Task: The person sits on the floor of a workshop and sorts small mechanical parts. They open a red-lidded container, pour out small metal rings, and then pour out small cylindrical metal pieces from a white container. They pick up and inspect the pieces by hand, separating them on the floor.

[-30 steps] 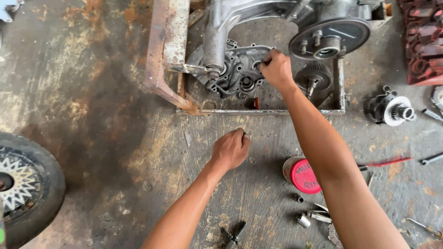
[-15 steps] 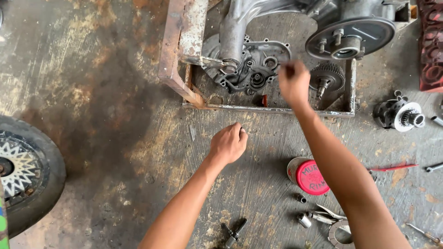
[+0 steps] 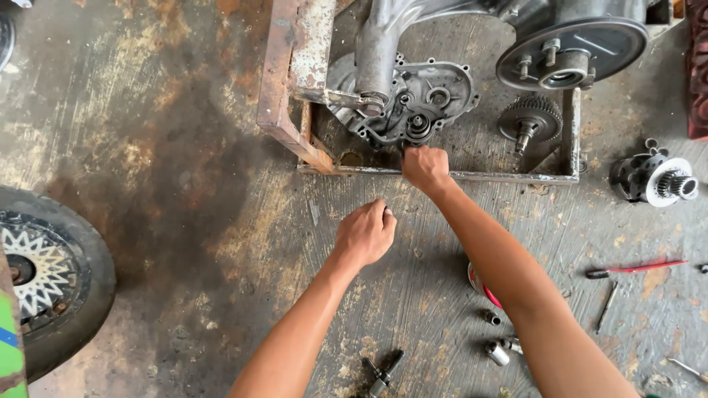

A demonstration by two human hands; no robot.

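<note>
Right hand (image 3: 425, 168) fisted at grimy grey engine casing (image 3: 420, 99), on rusty frame (image 3: 284, 88)

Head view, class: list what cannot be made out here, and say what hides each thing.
- Right hand: whatever its closed fingers hold below the engine case is covered by the hand itself.
- Left hand: a fist on the floor; its contents are hidden.
- Red round tin: mostly behind the right forearm.
- Wheel: cut off by the left edge.
- Engine top: cut off by the upper edge.
</note>
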